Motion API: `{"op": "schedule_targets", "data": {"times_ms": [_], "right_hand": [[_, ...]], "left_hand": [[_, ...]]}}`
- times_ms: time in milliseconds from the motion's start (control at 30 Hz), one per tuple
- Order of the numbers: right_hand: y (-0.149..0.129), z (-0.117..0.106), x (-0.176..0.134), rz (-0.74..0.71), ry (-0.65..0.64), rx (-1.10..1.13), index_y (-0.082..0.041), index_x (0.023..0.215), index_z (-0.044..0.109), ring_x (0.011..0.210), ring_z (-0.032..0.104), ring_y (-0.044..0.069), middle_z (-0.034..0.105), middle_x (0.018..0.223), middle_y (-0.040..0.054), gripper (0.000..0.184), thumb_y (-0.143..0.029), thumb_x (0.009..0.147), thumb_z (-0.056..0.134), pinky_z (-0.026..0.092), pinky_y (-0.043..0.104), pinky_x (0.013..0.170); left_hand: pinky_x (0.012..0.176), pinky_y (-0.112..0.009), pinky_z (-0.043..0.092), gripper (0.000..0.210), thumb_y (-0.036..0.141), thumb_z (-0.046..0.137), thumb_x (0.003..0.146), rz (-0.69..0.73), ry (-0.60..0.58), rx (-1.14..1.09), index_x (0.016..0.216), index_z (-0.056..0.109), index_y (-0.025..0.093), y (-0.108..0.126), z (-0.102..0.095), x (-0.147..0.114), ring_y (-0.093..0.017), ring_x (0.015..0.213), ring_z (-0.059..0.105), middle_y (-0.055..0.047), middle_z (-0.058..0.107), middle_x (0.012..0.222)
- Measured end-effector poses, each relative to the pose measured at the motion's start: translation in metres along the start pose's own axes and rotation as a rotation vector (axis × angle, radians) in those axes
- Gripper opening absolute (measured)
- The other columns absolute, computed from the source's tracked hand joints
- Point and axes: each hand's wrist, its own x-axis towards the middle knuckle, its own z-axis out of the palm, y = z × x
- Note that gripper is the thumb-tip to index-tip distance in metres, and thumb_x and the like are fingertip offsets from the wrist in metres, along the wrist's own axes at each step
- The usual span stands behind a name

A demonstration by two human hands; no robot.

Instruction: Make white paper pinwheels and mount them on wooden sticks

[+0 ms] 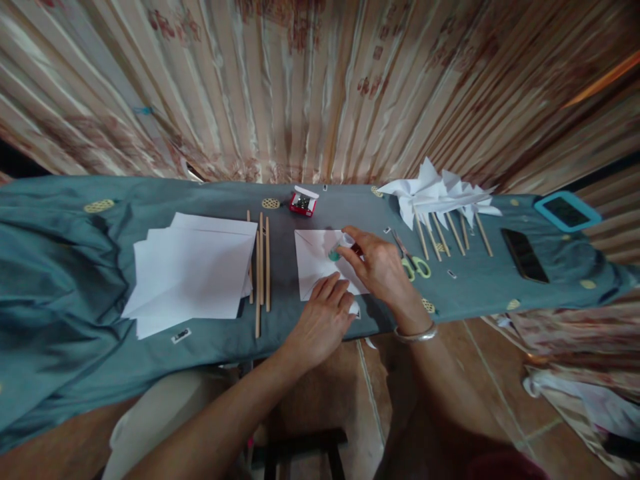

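Observation:
A square white sheet of paper (309,257) with crease lines lies on the cloth in front of me. My left hand (323,320) rests flat on its near edge, fingers stretched out. My right hand (377,263) pinches a short white tube with a green end (335,254), which looks like a glue stick. The green end is over the middle of the sheet; whether it touches the paper I cannot tell. Scissors (414,265) with green handles lie just right of my right hand. A small white paper piece (355,309) shows beside my left hand.
A stack of white paper (200,267) and several wooden sticks (261,267) lie to the left. Behind stands an open red box (303,202). On the right are paper pinwheels (435,193) on sticks, a phone (525,255) and a blue-framed device (569,211). A curtain (300,87) hangs behind.

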Motion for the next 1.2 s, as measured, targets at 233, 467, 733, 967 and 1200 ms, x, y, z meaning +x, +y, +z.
{"op": "schedule_targets", "data": {"times_ms": [233, 467, 733, 967, 1200], "right_hand": [[0.001, -0.009, 0.003, -0.095, -0.074, 0.079, -0.015, 0.123, 0.06, 0.108, 0.063, 0.025, 0.068, 0.118, 0.0134, 0.033, -0.019, 0.092, 0.049, 0.048, 0.042, 0.095], [0.001, -0.014, 0.005, -0.109, -0.12, 0.12, -0.018, 0.122, 0.062, 0.11, 0.063, 0.024, 0.069, 0.118, 0.0104, 0.036, -0.01, 0.089, 0.049, 0.048, 0.043, 0.096], [-0.002, -0.015, 0.002, -0.071, -0.104, 0.041, -0.015, 0.119, 0.064, 0.103, 0.066, 0.025, 0.071, 0.113, 0.0125, 0.031, -0.015, 0.09, 0.054, 0.051, 0.04, 0.09], [-0.005, -0.013, 0.002, -0.06, -0.086, -0.063, -0.013, 0.113, 0.065, 0.089, 0.067, 0.026, 0.073, 0.098, 0.0128, 0.026, -0.024, 0.09, 0.058, 0.05, 0.036, 0.079], [-0.008, -0.01, 0.001, -0.023, -0.054, -0.163, -0.014, 0.103, 0.069, 0.078, 0.064, 0.023, 0.071, 0.08, 0.0104, 0.028, -0.038, 0.089, 0.061, 0.045, 0.03, 0.068]], "left_hand": [[0.11, -0.044, 0.037, 0.021, 0.026, 0.06, 0.088, 0.002, -0.011, 0.002, 0.103, 0.06, 0.011, 0.0, -0.001, 0.0, -0.029, 0.129, 0.048, -0.014, 0.063, 0.122], [0.108, -0.045, 0.039, 0.022, 0.026, 0.061, 0.087, -0.012, -0.019, -0.011, 0.104, 0.06, 0.012, 0.0, -0.001, 0.0, -0.027, 0.13, 0.046, -0.014, 0.062, 0.125], [0.109, -0.045, 0.038, 0.02, 0.026, 0.059, 0.088, 0.006, -0.008, 0.014, 0.102, 0.06, 0.012, -0.001, 0.001, 0.0, -0.029, 0.129, 0.048, -0.014, 0.062, 0.123], [0.11, -0.044, 0.036, 0.021, 0.025, 0.061, 0.087, -0.003, -0.013, 0.01, 0.102, 0.061, 0.011, 0.001, -0.002, 0.0, -0.028, 0.128, 0.049, -0.014, 0.062, 0.123], [0.11, -0.044, 0.036, 0.023, 0.027, 0.061, 0.087, -0.003, 0.005, 0.019, 0.102, 0.061, 0.01, 0.001, 0.001, 0.0, -0.03, 0.128, 0.048, -0.014, 0.061, 0.124]]}}
